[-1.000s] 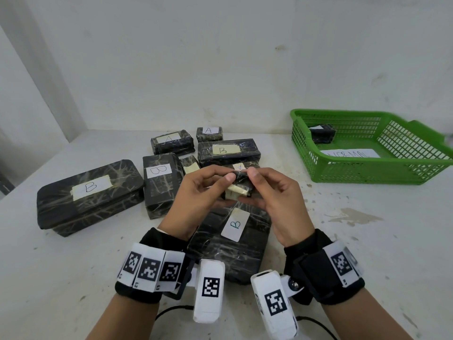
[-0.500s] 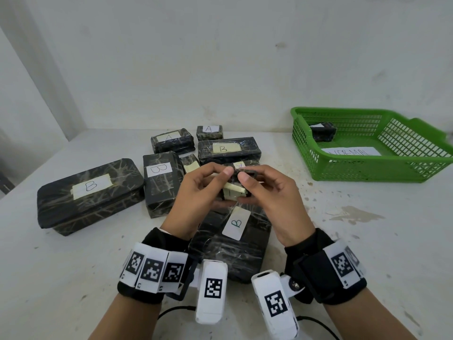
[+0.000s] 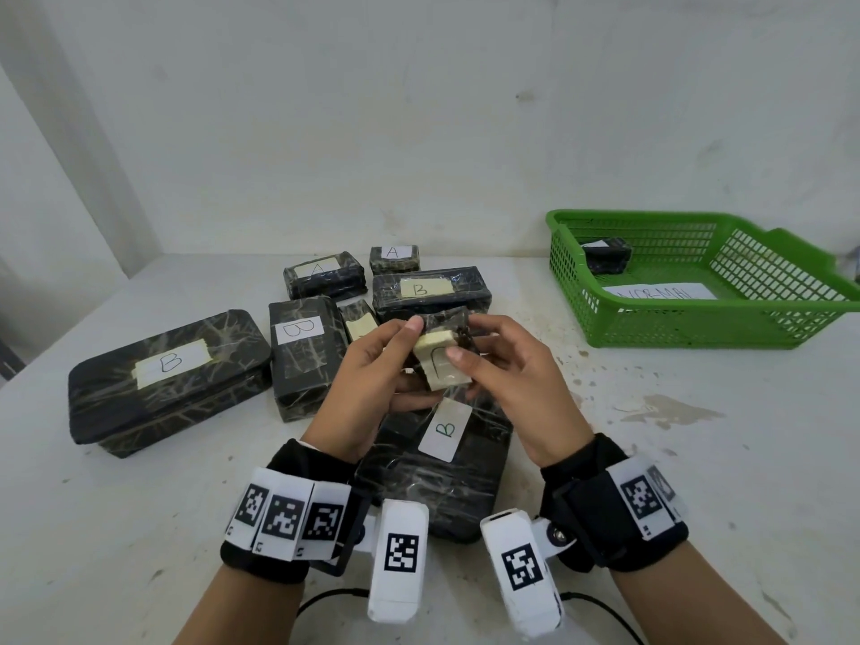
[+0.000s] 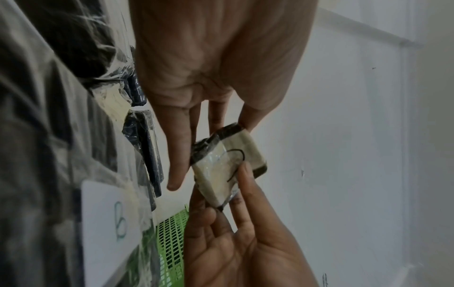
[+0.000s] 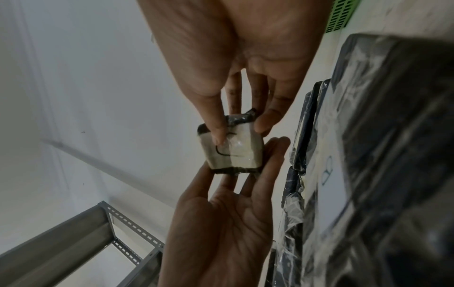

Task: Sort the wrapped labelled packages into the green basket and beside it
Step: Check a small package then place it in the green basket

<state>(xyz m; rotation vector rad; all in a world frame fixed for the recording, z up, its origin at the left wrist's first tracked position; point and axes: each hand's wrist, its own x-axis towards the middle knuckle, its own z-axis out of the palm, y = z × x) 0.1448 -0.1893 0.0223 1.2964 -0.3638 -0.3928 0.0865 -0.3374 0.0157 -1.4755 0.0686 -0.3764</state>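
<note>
While both hands are meeting above the middle of the table [image 3: 698, 481], a small wrapped package [image 3: 440, 360] is being held up between them, its cream tape label turned toward the head camera with a curved pen stroke on it that cannot be read as a letter. The left hand [image 3: 372, 379] is pinching the package at its upper edge with the thumb, while its other fingers are lying under the package. The right hand [image 3: 507, 374] is gripping it from the other side, thumb pressing on the label face and fingers curling round behind. In the right wrist view the same package [image 5: 232, 149] is sitting between the right thumb and fingertips, with the left hand's fingers reaching up beneath it.

Directly under the hands a large package marked B [image 3: 442, 458] is lying flat on the table. Further back, more wrapped packages are sitting close together: a big rounded one marked B [image 3: 170, 379] at the left, an upright-lettered B package [image 3: 305, 360] beside it, a long B package [image 3: 430, 290], and two marked A [image 3: 325, 274] [image 3: 394, 259] at the rear. Well to the right, the green basket [image 3: 688, 328] is standing near the wall, holding one small dark package [image 3: 607, 256] in its far corner and a white paper sign [image 3: 661, 291] on its floor.
</note>
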